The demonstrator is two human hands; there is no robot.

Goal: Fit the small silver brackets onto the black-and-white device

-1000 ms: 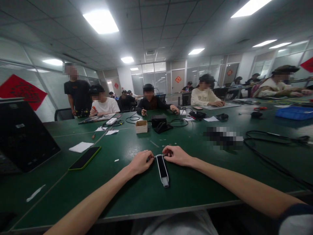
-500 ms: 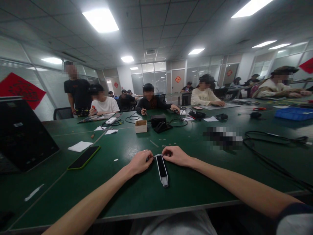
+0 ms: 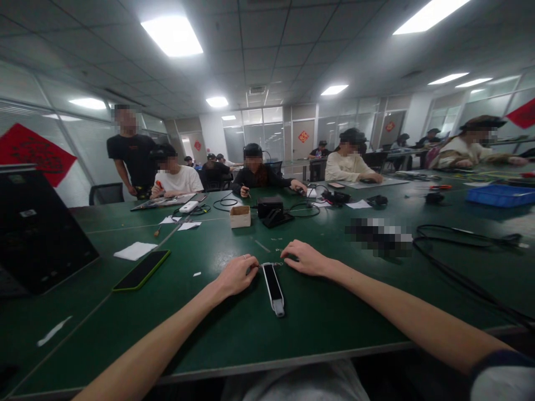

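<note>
Black-and-white long slim bar [image 3: 273,287]: lies flat on the smooth dark green table [image 3: 217,345], between both hands; long axis nearly fore-and-aft, its narrow grey tip pointing to the near table edge, slightly rightward.
Left hand [image 3: 237,275]: thumb and fingers together beside the far left corner; whether they pinch something, one cannot tell.
Right hand [image 3: 307,260]: thumb and forefinger apart, near the small silvery clip [image 3: 279,264].
Pose: both palms down, wrists low, turned inward.

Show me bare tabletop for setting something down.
Free: between left forearm and right forearm, nearer than the slim white-edged object; also between right forearm and looped cable. Crowded: around the open box and black case.
</note>
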